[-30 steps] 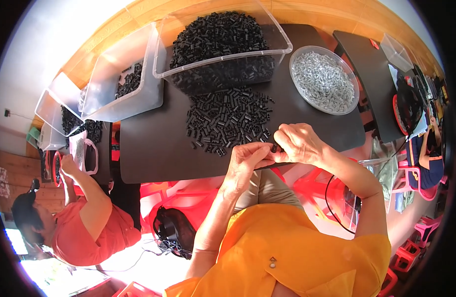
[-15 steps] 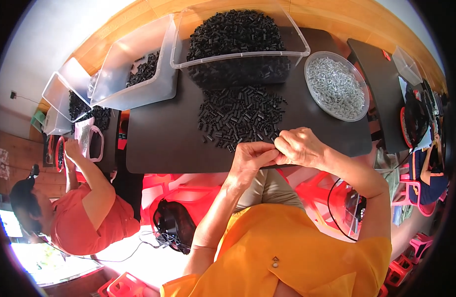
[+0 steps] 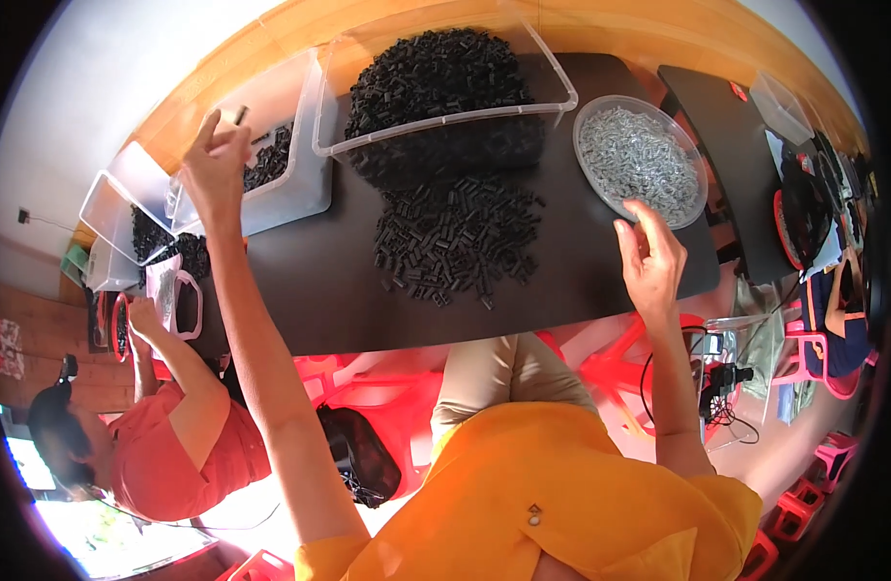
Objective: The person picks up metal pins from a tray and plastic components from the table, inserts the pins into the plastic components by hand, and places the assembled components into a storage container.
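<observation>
My left hand (image 3: pixel 213 160) is stretched out over the clear bin at the left (image 3: pixel 300 189) and pinches a small dark part (image 3: pixel 240 114) at its fingertips. A few black parts lie in that bin. My right hand (image 3: pixel 649 257) hovers with fingers apart and empty at the near rim of the round clear dish (image 3: pixel 586 116), which holds small silver parts. Between the hands a loose pile of black parts (image 3: pixel 455 237) lies on the dark table (image 3: pixel 310 290). Behind the pile stands a big clear tub (image 3: pixel 547 73) heaped with black parts.
Another person in a red shirt (image 3: pixel 189 436) works at the left, one hand (image 3: pixel 140 315) near a bag and more clear bins (image 3: pixel 111 208). A second dark table (image 3: pixel 726 145) with a clear box (image 3: pixel 779 107) lies to the right. Red stools (image 3: pixel 619 358) stand below the table edge.
Both hands were together at the table's near edge, working on a small part. Now the left hand has reached out to the left bin and the right hand toward the dish.
</observation>
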`<state>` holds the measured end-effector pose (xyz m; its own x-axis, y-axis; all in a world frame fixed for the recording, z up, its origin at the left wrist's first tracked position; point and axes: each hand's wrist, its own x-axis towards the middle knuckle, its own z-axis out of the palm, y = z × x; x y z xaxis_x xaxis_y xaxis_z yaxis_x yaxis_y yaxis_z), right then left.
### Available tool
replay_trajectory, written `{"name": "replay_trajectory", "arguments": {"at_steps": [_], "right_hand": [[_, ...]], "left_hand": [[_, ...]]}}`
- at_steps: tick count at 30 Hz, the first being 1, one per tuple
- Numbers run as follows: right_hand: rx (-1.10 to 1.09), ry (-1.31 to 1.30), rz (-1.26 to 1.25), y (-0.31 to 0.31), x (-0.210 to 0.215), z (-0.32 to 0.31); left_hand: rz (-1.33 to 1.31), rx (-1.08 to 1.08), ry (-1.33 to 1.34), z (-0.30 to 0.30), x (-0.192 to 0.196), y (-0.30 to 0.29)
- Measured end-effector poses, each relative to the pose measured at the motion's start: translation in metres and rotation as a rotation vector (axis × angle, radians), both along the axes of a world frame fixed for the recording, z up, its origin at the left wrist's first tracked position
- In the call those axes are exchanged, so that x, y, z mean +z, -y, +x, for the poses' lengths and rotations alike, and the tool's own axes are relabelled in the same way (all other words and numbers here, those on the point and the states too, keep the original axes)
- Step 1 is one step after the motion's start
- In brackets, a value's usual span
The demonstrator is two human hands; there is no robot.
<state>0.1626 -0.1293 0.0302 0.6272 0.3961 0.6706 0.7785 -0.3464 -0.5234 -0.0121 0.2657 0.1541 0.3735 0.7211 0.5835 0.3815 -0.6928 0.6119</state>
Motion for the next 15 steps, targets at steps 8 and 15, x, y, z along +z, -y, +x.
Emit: {"name": "replay_trajectory", "arguments": {"at_steps": [8,15], "right_hand": [[-0.001,-0.133,-0.076,0.017,-0.016,0.01],[0.231,-0.224,-0.211,-0.022,-0.034,-0.006]], "left_hand": [[-0.418,-0.372,0.126,0.015,-0.096,0.157],[-0.362,-0.466,0.024,-0.005,-0.167,0.251]]}}
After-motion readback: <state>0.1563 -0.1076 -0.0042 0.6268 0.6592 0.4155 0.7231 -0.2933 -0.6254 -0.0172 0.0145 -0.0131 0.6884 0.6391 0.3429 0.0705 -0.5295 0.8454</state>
